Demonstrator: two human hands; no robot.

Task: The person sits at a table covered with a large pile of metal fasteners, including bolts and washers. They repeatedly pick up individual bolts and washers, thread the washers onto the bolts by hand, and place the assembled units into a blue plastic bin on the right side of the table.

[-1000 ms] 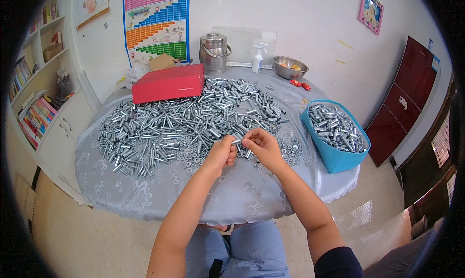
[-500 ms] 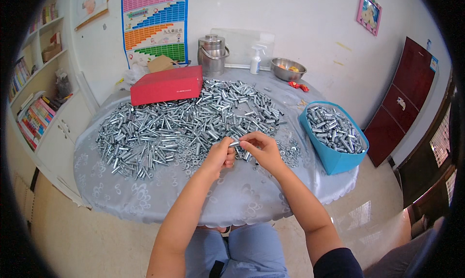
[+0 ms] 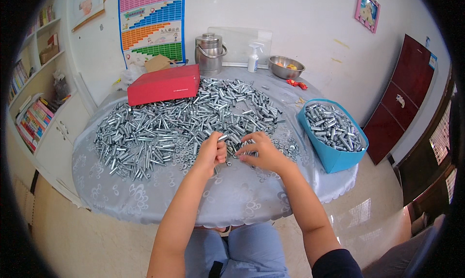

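My left hand (image 3: 209, 153) is closed in a fist above the front of the pile. A silver metal bolt (image 3: 222, 138) sticks out at the top between thumb and forefinger; most of it is hidden by the fingers. To its right, my right hand (image 3: 262, 154) hangs low over small metal nuts (image 3: 229, 163), thumb and fingers apart, and I see nothing held in it. Beyond both hands spreads a broad heap of shiny cylindrical bolts (image 3: 160, 133). More nuts and washers (image 3: 181, 152) lie loose along its near edge.
A blue fabric bin (image 3: 334, 162) full of bolts stands at the right. On the far side are a red box (image 3: 164, 84), a steel canister (image 3: 210, 55), a spray bottle (image 3: 253, 59) and a steel bowl (image 3: 286, 72). A grey cloth covers the table (image 3: 242, 200).
My hands have come apart. The right has let go of the bolt and opened, dropping slightly toward the nuts; the left keeps the bolt and has shifted slightly left.
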